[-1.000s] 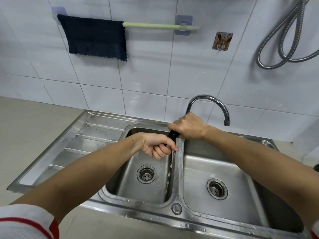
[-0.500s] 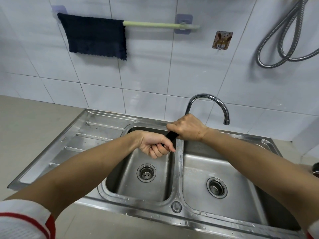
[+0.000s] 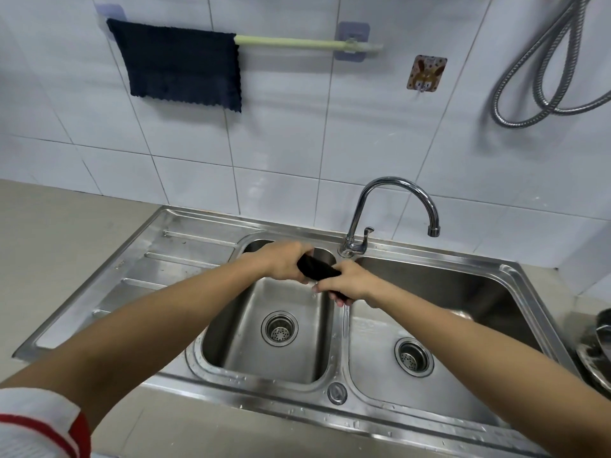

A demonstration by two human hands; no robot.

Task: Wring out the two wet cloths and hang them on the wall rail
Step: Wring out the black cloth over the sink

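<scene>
A dark cloth is twisted into a roll between my two hands, above the divider of the steel double sink. My left hand grips its far end over the left basin. My right hand grips the near end, and water runs down from it onto the divider. Another dark blue cloth hangs spread over the left part of the pale green wall rail. The right part of the rail is bare.
A chrome tap stands behind the divider, its spout over the right basin. A ridged drainboard lies left of the basins. A metal hose loops on the wall at the right. Steel pans sit at the right edge.
My hands have swapped positions along the cloth: the left is now farther, the right nearer. Both have dropped lower and away from the tap. Water trickles from the cloth again.
</scene>
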